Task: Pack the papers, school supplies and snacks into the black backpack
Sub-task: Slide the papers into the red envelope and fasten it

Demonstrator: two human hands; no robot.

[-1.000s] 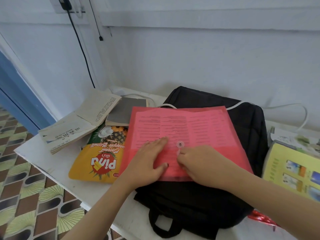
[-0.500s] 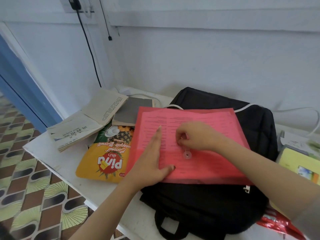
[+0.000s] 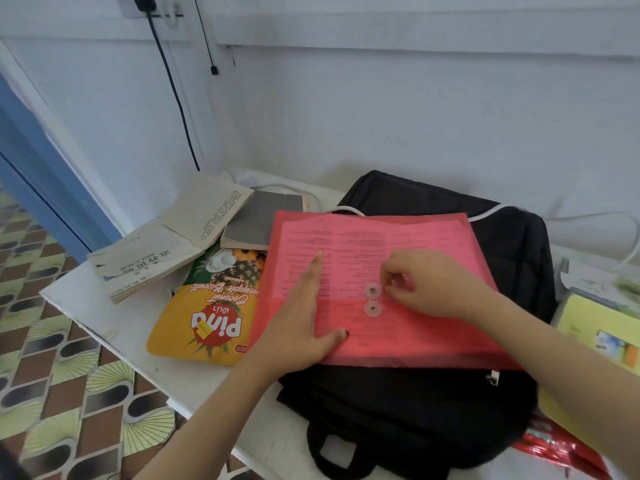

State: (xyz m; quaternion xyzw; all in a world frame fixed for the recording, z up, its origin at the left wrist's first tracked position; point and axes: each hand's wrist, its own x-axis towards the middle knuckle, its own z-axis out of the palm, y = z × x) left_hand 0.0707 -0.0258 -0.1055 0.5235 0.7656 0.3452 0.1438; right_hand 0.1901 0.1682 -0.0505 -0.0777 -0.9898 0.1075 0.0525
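Head view: A person's left hand [image 3: 304, 323] is lying flat and released on a red translucent string-tie folder [image 3: 433, 341], fingers straight and thumb spread, pressing it down onto the black backpack [image 3: 398, 410]. The backpack is lying flat on the white surface [image 3: 104, 323] beneath both hands, its carry handle nearest the camera. Printed papers [image 3: 346, 237] are showing through the folder just beyond the left hand's fingertips.

The right hand [image 3: 426, 285] is sitting clenched on the folder, close to the right of the left hand. Its thumb and forefinger are pinching the thin closure string [image 3: 370, 299] right beside the upper clear disc [image 3: 373, 289]. The lower clear disc [image 3: 373, 308] is sitting just beneath that one, between the two hands, with a short run of string joining the pair.

To the left of the left hand, a yellow Pina coconut pineapple biscuits pouch [image 3: 207, 317] is lying partly tucked under the folder's edge. Farther out on that side, an open book [image 3: 173, 237] and a grey-covered notebook [image 3: 263, 216] are resting by the wall. To the right of the right arm, a yellow booklet [image 3: 595, 327] is lying beside the backpack, and a shiny red wrapper [image 3: 561, 448] is poking out from under the backpack's near corner.
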